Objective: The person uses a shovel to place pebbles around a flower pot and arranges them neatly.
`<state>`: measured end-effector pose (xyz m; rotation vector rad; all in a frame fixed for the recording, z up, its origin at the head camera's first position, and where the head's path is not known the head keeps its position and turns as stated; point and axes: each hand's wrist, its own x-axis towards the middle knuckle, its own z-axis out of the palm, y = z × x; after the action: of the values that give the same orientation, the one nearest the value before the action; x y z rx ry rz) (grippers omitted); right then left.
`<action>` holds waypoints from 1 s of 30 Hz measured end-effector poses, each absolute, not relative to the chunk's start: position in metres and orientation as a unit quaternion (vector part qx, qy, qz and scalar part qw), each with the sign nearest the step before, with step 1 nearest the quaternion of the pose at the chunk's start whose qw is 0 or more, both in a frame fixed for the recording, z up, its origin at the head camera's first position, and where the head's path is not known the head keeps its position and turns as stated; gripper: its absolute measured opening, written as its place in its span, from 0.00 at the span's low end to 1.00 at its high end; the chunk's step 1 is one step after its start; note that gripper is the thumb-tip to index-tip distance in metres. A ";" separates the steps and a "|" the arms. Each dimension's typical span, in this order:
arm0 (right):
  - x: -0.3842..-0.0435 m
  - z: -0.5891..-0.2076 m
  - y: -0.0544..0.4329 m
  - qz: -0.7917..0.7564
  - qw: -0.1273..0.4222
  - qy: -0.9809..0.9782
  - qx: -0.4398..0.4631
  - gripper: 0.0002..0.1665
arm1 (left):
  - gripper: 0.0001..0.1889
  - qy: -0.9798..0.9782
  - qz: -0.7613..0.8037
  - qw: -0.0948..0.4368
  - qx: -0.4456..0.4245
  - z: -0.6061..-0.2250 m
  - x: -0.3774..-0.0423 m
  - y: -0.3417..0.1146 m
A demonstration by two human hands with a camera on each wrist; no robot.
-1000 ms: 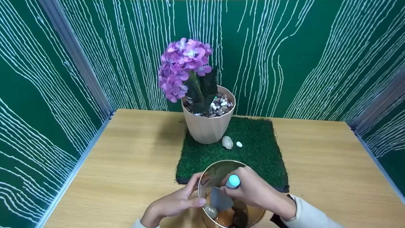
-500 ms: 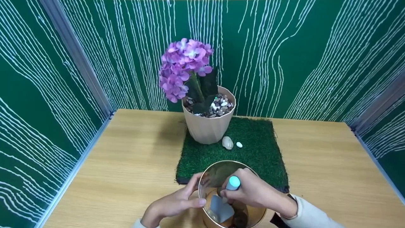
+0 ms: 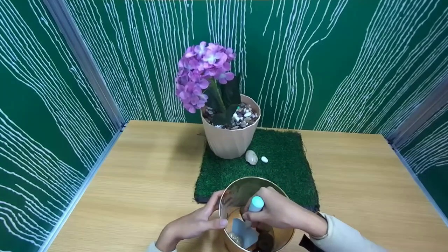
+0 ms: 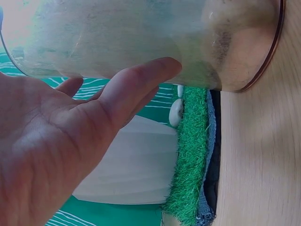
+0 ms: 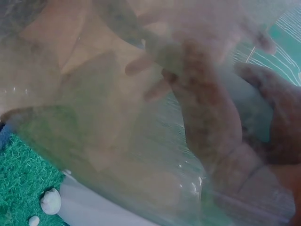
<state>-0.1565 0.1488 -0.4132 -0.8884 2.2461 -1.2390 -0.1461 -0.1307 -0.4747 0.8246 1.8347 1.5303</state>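
While the left grip (image 3: 196,221) holds the tinted container (image 3: 239,191), the right grip (image 3: 274,210) clasps a turquoise-handled tool (image 3: 243,233) inside it.

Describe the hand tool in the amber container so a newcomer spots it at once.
On the wooden table, find the amber container by the near edge of the green turf mat. The hand tool reaching into it has a round turquoise handle and a flat grey blade, unlike the rounded stone beside the blade.
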 end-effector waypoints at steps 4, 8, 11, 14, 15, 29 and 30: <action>-0.157 -0.414 0.149 -0.452 0.225 0.802 -0.320 0.06 | 0.50 0.691 0.578 0.308 0.307 -0.474 -0.146 -0.131; -0.158 -0.414 0.150 -0.461 0.231 0.796 -0.316 0.06 | 0.50 0.690 0.577 0.307 0.310 -0.474 -0.146 -0.131; -0.158 -0.412 0.153 -0.473 0.238 0.791 -0.307 0.07 | 0.50 0.690 0.577 0.306 0.312 -0.475 -0.147 -0.130; -0.159 -0.409 0.156 -0.484 0.247 0.785 -0.297 0.09 | 0.50 0.691 0.576 0.309 0.310 -0.476 -0.147 -0.131; -0.159 -0.408 0.157 -0.488 0.250 0.783 -0.295 0.10 | 0.50 0.690 0.576 0.311 0.308 -0.476 -0.147 -0.131; -0.157 -0.394 0.176 -0.524 0.266 0.758 -0.284 0.13 | 0.49 0.691 0.580 0.310 0.300 -0.474 -0.145 -0.131; -0.157 -0.394 0.177 -0.526 0.265 0.757 -0.284 0.14 | 0.49 0.690 0.581 0.311 0.299 -0.474 -0.145 -0.131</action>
<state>-0.1569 0.1775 -0.3936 -0.7670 2.0440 -1.4208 -0.1452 -0.1311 -0.4735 0.7900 1.8213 1.5336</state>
